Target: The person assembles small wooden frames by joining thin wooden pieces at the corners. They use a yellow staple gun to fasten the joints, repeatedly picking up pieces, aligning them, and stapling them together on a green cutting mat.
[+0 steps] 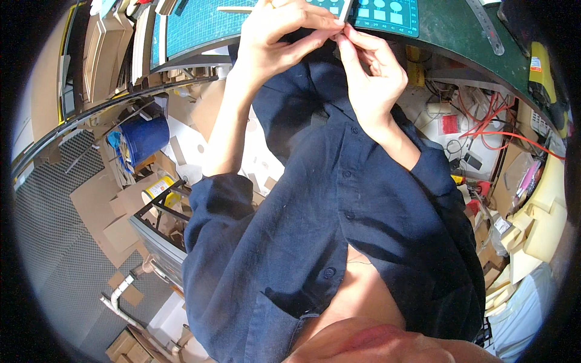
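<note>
Both hands meet over the near edge of a teal cutting mat [206, 27]. Between their fingertips is a thin, pale strip [346, 11], which runs up out of the picture. My left hand [281, 30] pinches it from the left with thumb and fingers. From the right, my right hand [376, 72] grips its lower end, thumb and fingertips pressed together. The contact point is small, so I cannot make out whether a second piece sits there. Another pale stick [235, 9] lies on the mat, left of my left hand and partly hidden by it.
A metal ruler [486, 27] lies on the green tabletop [436, 36] at right, with a yellow object [542, 75] near its edge. Boards [106, 54] stand at left. Below are a blue bin [145, 139], cardboard [100, 206] and red cables [493, 115].
</note>
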Demonstrator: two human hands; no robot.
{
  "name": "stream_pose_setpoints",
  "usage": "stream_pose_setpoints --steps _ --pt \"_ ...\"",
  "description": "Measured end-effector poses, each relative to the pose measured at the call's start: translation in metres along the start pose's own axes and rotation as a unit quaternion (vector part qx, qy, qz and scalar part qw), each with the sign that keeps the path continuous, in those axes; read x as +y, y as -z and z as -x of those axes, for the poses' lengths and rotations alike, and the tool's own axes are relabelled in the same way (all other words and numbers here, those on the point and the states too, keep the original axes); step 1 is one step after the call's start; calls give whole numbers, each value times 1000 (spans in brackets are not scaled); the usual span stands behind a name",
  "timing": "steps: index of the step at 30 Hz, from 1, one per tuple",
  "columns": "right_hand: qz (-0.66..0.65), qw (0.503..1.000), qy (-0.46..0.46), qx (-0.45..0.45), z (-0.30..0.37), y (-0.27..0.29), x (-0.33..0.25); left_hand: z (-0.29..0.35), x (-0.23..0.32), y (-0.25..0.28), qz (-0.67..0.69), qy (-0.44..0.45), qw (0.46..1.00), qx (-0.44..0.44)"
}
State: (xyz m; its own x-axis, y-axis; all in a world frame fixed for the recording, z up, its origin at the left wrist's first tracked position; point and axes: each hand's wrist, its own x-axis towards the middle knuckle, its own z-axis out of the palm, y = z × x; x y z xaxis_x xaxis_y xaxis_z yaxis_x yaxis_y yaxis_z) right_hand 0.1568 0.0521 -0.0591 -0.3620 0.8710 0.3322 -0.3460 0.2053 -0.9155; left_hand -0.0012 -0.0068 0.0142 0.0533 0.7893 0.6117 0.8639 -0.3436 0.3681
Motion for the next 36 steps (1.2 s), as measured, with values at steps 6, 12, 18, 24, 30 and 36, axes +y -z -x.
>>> stream_pose_setpoints --steps 6,12,18,24,30,36 --pt "44 998 50 -18 5 2 -1 8 -7 4 25 -15 1000 3" --pt "9 1000 18 -8 -5 0 -1 4 -11 2 54 -28 998 19" --pt "-21 1000 4 -7 -3 -5 6 4 -10 2 39 -30 999 24" --pt "-5 1000 23 -9 -4 -4 9 6 -10 0 44 -17 999 23" --pt "-38 999 10 -7 -3 -7 5 3 -4 11 8 -3 1000 -12" --pt "-77 997 -18 -4 0 -9 3 2 -4 9 41 3 999 4"
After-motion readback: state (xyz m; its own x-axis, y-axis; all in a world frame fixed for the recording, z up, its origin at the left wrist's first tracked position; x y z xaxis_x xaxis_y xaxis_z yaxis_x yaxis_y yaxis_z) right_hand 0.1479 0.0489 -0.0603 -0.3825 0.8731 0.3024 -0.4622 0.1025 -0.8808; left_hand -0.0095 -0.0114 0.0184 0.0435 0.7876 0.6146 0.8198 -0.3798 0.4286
